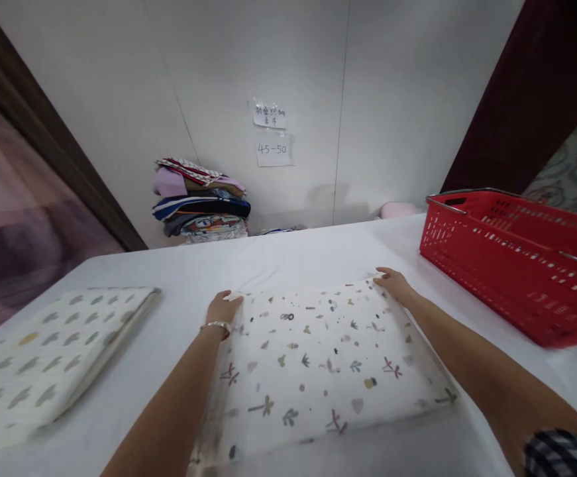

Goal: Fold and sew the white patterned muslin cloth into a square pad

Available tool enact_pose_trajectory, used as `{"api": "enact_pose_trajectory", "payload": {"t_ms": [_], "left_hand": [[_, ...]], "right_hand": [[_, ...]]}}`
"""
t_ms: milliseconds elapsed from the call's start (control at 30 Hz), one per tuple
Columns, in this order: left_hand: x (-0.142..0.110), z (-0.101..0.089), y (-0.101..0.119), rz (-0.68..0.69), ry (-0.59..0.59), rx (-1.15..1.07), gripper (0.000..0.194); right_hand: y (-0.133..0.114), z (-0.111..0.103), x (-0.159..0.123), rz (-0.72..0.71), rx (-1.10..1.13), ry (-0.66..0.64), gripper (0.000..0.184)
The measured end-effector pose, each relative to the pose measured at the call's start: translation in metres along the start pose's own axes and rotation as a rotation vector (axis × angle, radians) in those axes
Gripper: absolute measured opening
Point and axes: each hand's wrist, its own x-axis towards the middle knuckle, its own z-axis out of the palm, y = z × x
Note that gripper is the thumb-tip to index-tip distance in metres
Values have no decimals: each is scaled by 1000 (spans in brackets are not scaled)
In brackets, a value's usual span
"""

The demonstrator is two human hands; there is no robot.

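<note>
A thin white cloth (318, 358) printed with small palms, leaves and other motifs lies spread in front of me on the white table. My left hand (223, 311) pinches its far left corner; a bracelet circles that wrist. At the far right corner, my right hand (392, 285) grips the cloth's edge between thumb and fingers. The near edge of the cloth is blurred and looks slightly lifted. To the left lies a folded white cloth (59, 358) with grey cloud-like shapes and one yellow one, apart from both hands.
A red plastic basket (497, 271) with metal handles stands at the right of the table (318, 255). Behind the far edge, a stack of folded fabrics (201, 199) rests by the wall. Two paper notes (274, 149) are taped above. A pink curtain (30, 218) hangs at left.
</note>
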Motion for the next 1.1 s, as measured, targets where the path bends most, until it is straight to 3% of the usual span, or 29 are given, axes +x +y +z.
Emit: {"api": "enact_pose_trajectory", "payload": {"t_ms": [100,233,433,533,667,800,967,1100], "left_hand": [[-4,-2,0,-33,-11,-39,50],[-4,-7,-8,-69,-40,-227,54],[2,-7,-18,-23,-71,-373,59],[5,-5,-18,16,-57,-252,55],[4,0,-8,101,-72,82,49],[3,1,2,115,-108,322,53],[3,0,-1,182,-120,411,52],[2,0,-4,209,-104,421,49]], "right_hand": [[8,1,-3,-52,55,6,54],[20,-1,-8,-137,267,-80,63],[22,-1,-11,-125,374,-89,66],[20,2,-7,-141,213,-44,58],[16,8,0,-151,-91,21,38],[11,8,3,-153,-176,0,35],[9,2,0,-168,-274,-44,53],[9,2,-2,-164,-387,-35,38]]}}
